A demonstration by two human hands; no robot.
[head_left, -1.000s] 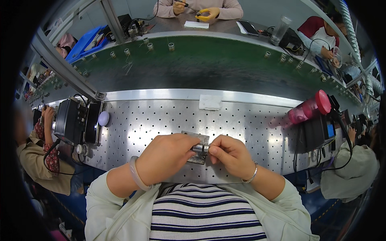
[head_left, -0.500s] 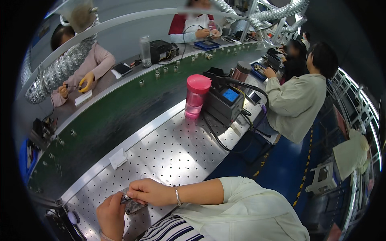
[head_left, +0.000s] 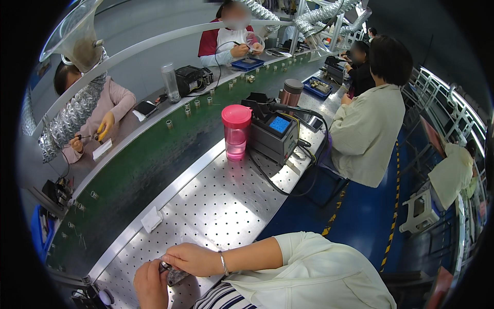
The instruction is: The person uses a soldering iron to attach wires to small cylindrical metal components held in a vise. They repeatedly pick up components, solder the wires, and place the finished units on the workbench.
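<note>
My left hand and my right hand meet at the near left of the perforated metal table. Both are closed, fingertips together, around a small dark, shiny metal piece. My fingers cover most of it, so its full shape is hidden. Just below my right hand, a mottled grey block shows in part, close under the held piece. Whether the piece touches the block I cannot tell.
A crumpled white tissue lies near the table's far edge. A pink-lidded bottle stands beside a grey soldering station with cables. Beyond runs a green conveyor bearing small metal rings. Co-workers sit across and to the right.
The whole view has shifted, and my hands appear slightly lower in it. They stay together on the small piece. A co-worker at the right has lowered a hand.
</note>
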